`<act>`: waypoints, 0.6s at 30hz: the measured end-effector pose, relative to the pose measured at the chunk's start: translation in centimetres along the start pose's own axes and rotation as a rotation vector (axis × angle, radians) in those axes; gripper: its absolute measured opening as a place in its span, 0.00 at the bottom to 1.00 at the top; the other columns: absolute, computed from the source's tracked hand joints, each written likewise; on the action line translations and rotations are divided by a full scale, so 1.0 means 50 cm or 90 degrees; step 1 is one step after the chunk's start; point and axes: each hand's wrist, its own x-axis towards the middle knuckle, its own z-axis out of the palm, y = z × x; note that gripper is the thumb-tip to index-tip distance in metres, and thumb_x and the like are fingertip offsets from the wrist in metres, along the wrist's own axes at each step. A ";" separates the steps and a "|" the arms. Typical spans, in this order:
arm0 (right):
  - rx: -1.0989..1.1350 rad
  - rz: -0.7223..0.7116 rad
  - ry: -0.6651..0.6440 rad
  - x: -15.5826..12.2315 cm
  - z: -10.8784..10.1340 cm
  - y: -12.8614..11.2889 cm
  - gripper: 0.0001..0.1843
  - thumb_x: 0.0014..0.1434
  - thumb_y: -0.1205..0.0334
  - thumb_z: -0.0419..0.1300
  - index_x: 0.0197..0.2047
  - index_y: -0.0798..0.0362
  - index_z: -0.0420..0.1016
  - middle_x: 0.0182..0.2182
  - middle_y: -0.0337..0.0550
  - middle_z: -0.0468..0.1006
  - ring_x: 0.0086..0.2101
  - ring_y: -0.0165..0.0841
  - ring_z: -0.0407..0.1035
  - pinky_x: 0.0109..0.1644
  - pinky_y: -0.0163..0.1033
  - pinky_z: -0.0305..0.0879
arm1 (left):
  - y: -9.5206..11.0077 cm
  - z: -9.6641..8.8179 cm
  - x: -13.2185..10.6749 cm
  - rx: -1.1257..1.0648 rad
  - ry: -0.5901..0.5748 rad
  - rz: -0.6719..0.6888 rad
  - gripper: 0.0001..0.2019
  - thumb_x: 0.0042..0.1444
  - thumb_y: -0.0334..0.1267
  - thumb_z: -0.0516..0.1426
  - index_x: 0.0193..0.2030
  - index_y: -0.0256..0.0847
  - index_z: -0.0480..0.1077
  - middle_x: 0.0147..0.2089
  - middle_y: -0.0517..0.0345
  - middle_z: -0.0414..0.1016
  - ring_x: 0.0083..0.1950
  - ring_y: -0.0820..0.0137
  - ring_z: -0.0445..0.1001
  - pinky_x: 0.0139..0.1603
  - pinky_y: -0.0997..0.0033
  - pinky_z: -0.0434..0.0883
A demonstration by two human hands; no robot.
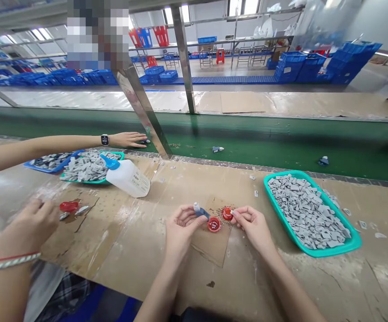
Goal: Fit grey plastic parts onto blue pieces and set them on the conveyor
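My left hand (180, 228) is curled, its fingers (189, 213) wrapped around a small grey piece (202, 214) with a white tip poking up, held just above a red round cap (214, 224). My right hand (252, 228) comes in from the other side, its fingers (244, 214) pressed together in a pinch on a small pale sliver (232, 213) at the edge of a second red cap (227, 213). Both caps sit just beside each other on a cardboard sheet (212, 246) on the desk (130, 237), with crumbs scattered around them. To my right, a teal tray (297, 239) is heaped with grey pieces (309, 212), and a few strays lie beside it. Past the desk's far edge runs a green conveyor belt (281, 154) with a couple of loose bits on it. Off to my left, a co-worker's hand (128, 140), with a smartwatch (104, 140) on that wrist, rests at the belt's edge, while their other hand (29, 223) works near another red cap (69, 206). Between us, a white squeeze bottle (126, 178) with a blue nozzle lies on its side against another teal tray (91, 176) of grey pieces, next to a blue tray (51, 162).
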 end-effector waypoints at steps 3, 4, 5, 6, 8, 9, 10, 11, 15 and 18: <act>-0.001 0.001 -0.002 -0.001 0.000 0.000 0.19 0.50 0.46 0.63 0.30 0.56 0.71 0.22 0.44 0.77 0.23 0.31 0.67 0.27 0.35 0.60 | -0.006 0.005 0.000 0.000 -0.020 -0.006 0.17 0.37 0.32 0.68 0.36 0.38 0.72 0.35 0.54 0.80 0.38 0.64 0.79 0.43 0.65 0.76; -0.001 0.002 -0.003 -0.001 0.000 -0.001 0.19 0.49 0.46 0.63 0.30 0.56 0.71 0.22 0.44 0.77 0.24 0.31 0.67 0.28 0.35 0.60 | -0.008 0.007 0.000 0.000 -0.027 -0.009 0.17 0.37 0.32 0.68 0.36 0.37 0.72 0.35 0.53 0.80 0.38 0.63 0.79 0.44 0.64 0.76; 0.000 0.002 -0.003 -0.002 0.000 -0.002 0.20 0.49 0.45 0.63 0.30 0.56 0.72 0.22 0.44 0.77 0.24 0.31 0.68 0.28 0.35 0.60 | -0.010 0.008 0.000 -0.002 -0.034 -0.013 0.17 0.37 0.32 0.68 0.36 0.37 0.72 0.36 0.52 0.81 0.38 0.62 0.79 0.44 0.63 0.76; 0.000 0.004 -0.003 -0.002 0.000 -0.003 0.20 0.49 0.45 0.63 0.30 0.55 0.72 0.22 0.44 0.77 0.24 0.31 0.68 0.29 0.36 0.61 | -0.012 0.010 0.000 -0.003 -0.040 -0.019 0.17 0.38 0.32 0.68 0.37 0.37 0.72 0.36 0.52 0.81 0.39 0.62 0.79 0.44 0.63 0.76; 0.003 0.007 -0.003 -0.003 0.001 -0.004 0.20 0.48 0.45 0.64 0.30 0.55 0.72 0.21 0.44 0.77 0.23 0.31 0.68 0.29 0.36 0.60 | -0.016 0.014 -0.001 -0.005 -0.050 -0.028 0.16 0.38 0.32 0.68 0.37 0.37 0.72 0.36 0.51 0.81 0.39 0.61 0.79 0.44 0.63 0.76; 0.006 0.007 -0.004 -0.003 0.001 -0.004 0.20 0.48 0.45 0.64 0.30 0.55 0.71 0.21 0.43 0.77 0.23 0.31 0.67 0.29 0.36 0.60 | -0.017 0.017 -0.001 -0.007 -0.053 -0.030 0.16 0.38 0.32 0.68 0.36 0.37 0.72 0.36 0.52 0.81 0.39 0.62 0.79 0.44 0.63 0.76; 0.011 0.008 -0.005 -0.003 0.001 -0.005 0.20 0.48 0.45 0.64 0.30 0.55 0.71 0.21 0.43 0.77 0.23 0.31 0.67 0.28 0.36 0.60 | -0.019 0.019 -0.002 -0.009 -0.056 -0.032 0.16 0.38 0.32 0.67 0.36 0.38 0.72 0.36 0.52 0.81 0.39 0.62 0.79 0.44 0.63 0.76; 0.017 0.009 -0.006 -0.003 0.000 -0.006 0.20 0.48 0.45 0.64 0.30 0.55 0.71 0.21 0.43 0.77 0.23 0.31 0.67 0.28 0.35 0.59 | -0.021 0.022 -0.003 -0.011 -0.057 -0.031 0.16 0.38 0.31 0.67 0.36 0.38 0.72 0.36 0.53 0.81 0.39 0.62 0.79 0.44 0.63 0.75; 0.044 0.030 -0.026 -0.008 -0.008 -0.016 0.18 0.50 0.47 0.63 0.31 0.54 0.70 0.22 0.41 0.76 0.22 0.28 0.63 0.24 0.32 0.53 | -0.029 0.035 -0.009 -0.016 -0.060 -0.035 0.15 0.39 0.31 0.67 0.36 0.39 0.70 0.36 0.54 0.80 0.40 0.64 0.79 0.44 0.66 0.75; 0.072 0.040 -0.059 -0.017 -0.015 -0.030 0.16 0.52 0.48 0.62 0.32 0.54 0.70 0.23 0.39 0.75 0.22 0.26 0.60 0.23 0.31 0.50 | -0.034 0.049 -0.015 -0.015 -0.070 -0.037 0.15 0.39 0.31 0.67 0.35 0.39 0.70 0.36 0.54 0.80 0.39 0.65 0.79 0.42 0.68 0.75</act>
